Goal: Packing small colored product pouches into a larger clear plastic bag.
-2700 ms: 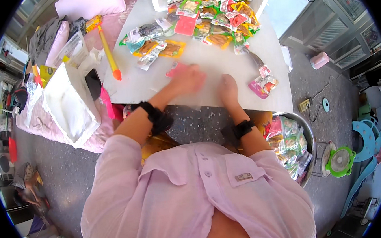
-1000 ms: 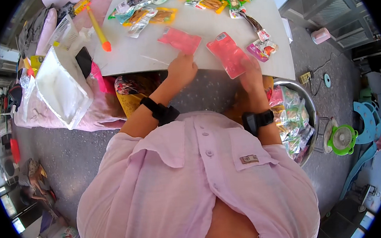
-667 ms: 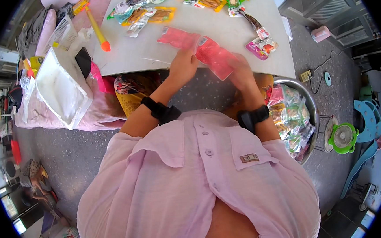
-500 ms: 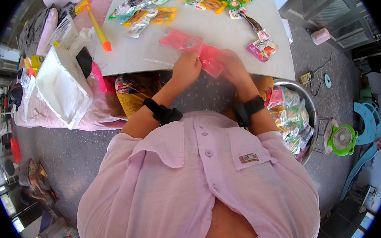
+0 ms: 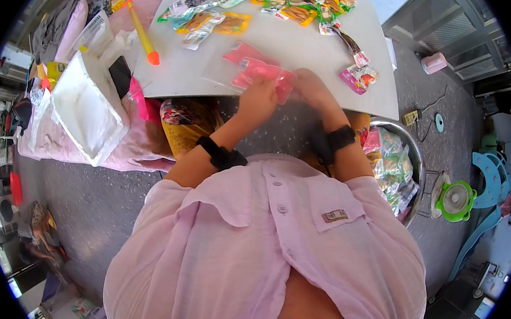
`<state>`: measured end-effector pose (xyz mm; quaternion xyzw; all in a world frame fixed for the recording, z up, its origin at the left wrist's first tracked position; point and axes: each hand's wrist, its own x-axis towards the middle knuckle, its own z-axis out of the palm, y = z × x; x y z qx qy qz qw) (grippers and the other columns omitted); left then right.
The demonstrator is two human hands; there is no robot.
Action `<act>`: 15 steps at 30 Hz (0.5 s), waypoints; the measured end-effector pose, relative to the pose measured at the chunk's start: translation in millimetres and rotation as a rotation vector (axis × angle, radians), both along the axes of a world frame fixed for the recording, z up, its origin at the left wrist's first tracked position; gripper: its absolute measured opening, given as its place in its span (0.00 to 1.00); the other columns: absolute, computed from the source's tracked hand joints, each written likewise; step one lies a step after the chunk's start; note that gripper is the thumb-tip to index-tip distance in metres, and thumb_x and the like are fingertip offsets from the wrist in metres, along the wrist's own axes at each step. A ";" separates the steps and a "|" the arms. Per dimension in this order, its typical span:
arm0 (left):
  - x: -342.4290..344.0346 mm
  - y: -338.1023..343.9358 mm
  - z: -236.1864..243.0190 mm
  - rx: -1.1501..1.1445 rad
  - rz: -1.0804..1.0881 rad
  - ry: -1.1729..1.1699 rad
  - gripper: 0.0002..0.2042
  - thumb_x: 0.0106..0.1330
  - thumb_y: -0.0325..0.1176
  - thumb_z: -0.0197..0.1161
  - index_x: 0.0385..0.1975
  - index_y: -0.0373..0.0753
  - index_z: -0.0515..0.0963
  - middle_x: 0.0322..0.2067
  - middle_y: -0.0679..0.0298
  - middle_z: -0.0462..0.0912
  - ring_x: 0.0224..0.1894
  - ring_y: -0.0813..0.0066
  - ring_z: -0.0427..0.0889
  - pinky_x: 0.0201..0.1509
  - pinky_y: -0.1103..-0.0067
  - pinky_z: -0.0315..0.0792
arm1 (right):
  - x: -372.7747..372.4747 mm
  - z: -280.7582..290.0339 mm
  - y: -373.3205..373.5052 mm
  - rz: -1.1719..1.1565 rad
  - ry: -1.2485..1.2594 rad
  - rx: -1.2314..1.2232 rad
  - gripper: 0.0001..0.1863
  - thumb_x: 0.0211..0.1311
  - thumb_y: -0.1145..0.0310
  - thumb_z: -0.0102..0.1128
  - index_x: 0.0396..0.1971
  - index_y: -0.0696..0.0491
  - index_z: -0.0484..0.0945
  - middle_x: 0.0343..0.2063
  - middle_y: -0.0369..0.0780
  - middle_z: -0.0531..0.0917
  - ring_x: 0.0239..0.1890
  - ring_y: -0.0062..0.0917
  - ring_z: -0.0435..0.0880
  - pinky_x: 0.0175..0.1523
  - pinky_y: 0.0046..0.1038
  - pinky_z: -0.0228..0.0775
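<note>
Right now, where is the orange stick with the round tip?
In the head view the orange stick lies on the white table, on the person's left, beside the snack packets, well away from both hands.

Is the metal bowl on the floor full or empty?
Full: the metal bowl beside the person's right side holds a heap of colourful snack packets.

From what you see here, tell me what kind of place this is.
Probably a small home packing workspace: a white table strewn with snack packets, a metal basin full of more, and both hands holding a pink packet.
</note>
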<state>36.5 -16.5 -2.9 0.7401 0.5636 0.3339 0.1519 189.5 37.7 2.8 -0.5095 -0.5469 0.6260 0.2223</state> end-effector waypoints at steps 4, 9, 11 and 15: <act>0.3 1.2 -0.8 0.006 -0.026 0.004 0.05 0.48 0.29 0.46 0.23 0.36 0.65 0.24 0.53 0.68 0.28 0.55 0.68 0.29 0.67 0.64 | -27.2 8.5 -5.7 -0.154 0.297 -0.075 0.03 0.44 0.74 0.48 0.21 0.58 0.67 0.16 0.36 0.69 0.14 0.15 0.67 0.14 0.15 0.58; 0.3 -1.3 8.7 0.032 -0.040 -0.008 0.06 0.48 0.29 0.46 0.24 0.36 0.66 0.24 0.54 0.68 0.28 0.56 0.68 0.29 0.68 0.64 | -29.9 -25.3 12.4 -0.130 0.316 -0.118 0.05 0.44 0.76 0.46 0.25 0.58 0.68 0.19 0.38 0.72 0.16 0.18 0.70 0.18 0.16 0.63; -1.1 -3.0 12.3 0.084 -0.064 -0.043 0.06 0.47 0.29 0.46 0.25 0.36 0.66 0.24 0.54 0.68 0.28 0.56 0.68 0.29 0.68 0.64 | -30.3 -21.8 8.9 0.079 0.288 0.480 0.07 0.45 0.76 0.44 0.26 0.58 0.68 0.20 0.38 0.72 0.17 0.19 0.71 0.21 0.17 0.64; -6.5 -6.5 14.9 0.026 -0.045 0.031 0.10 0.47 0.32 0.49 0.30 0.37 0.66 0.25 0.55 0.69 0.28 0.57 0.69 0.28 0.69 0.64 | -44.9 14.8 -8.8 0.057 0.308 0.482 0.07 0.44 0.75 0.42 0.24 0.60 0.68 0.19 0.39 0.73 0.19 0.20 0.71 0.23 0.19 0.64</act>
